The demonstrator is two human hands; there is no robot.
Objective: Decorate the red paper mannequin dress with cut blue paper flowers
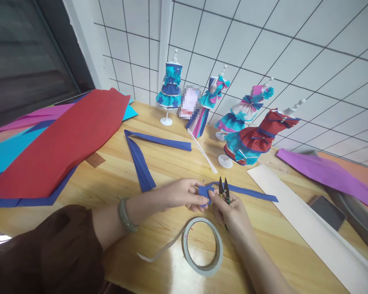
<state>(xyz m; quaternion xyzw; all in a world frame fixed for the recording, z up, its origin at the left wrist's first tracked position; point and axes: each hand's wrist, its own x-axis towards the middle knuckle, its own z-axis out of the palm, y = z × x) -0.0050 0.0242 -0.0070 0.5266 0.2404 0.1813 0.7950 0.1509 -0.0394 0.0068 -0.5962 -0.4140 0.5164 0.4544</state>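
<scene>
A small piece of folded blue paper [205, 191] is held above the counter [159, 228], beyond the roll of tape [185, 245]. The fingers cover its near part, so its full length and long axis cannot be told; its far edge shows, running roughly left to right.

The left hand [188, 197] is closed in a pinch on the paper's left side, thumb on top and fingers curled beneath. The right hand [228, 210] pinches the right side between thumb and finger, and also has black scissors [221, 188] tucked in its grasp. Their long axis runs away from the person, the two blades slightly parted and their tips pointing toward the wall [233, 36].

A long, narrow blue strip [251, 193] stretches rightward from behind the scissors, its right end slightly nearer the person and touching the white sheet [282, 204]. Whether it joins the held paper cannot be told. A bent blue band [142, 169] lies farther left, its corner pointing away. Small dress stands [265, 130] are lined up near the wall.
</scene>
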